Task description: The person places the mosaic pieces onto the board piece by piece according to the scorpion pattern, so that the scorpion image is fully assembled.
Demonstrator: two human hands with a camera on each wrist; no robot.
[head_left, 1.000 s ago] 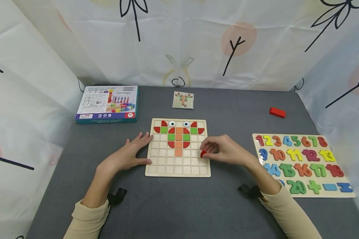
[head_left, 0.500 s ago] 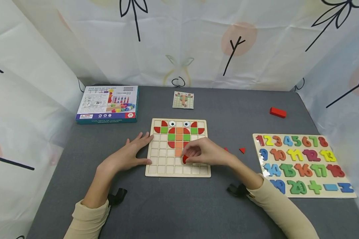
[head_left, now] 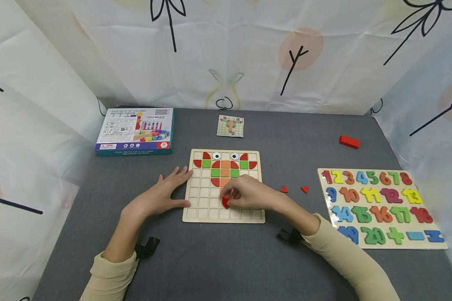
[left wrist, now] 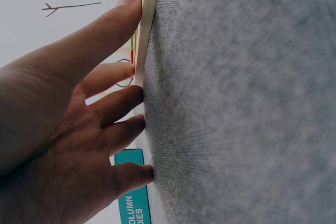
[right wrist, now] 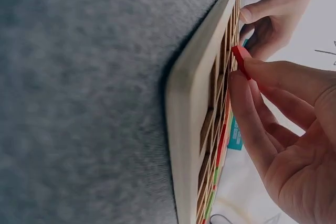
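Observation:
A wooden grid board (head_left: 203, 214) lies mid-table, its upper squares filled with red, green and orange tiles and two eye tiles. My right hand (head_left: 250, 194) is over the board's lower half, pinching a small red tile (head_left: 225, 203) with a rounded edge between thumb and fingers. In the right wrist view this red tile (right wrist: 241, 62) stands tilted at the fingertips, close over the grid. My left hand (head_left: 158, 192) has its fingers spread, with thumb and fingertips at the board's left edge. The left wrist view shows the thumb (left wrist: 105, 32) against the board's side (left wrist: 149, 14).
Two red triangles (head_left: 304, 190) lie right of the board. Further right are a number puzzle board (head_left: 325, 184) and a red block (head_left: 349, 141). A small pattern card (head_left: 230, 126) is behind the grid board, and a flat game box (head_left: 135, 131) stands at the back left.
My right hand has moved left from the board's right edge to its lower middle, carrying the red tile. This uncovers the two red triangles. My left hand stays put.

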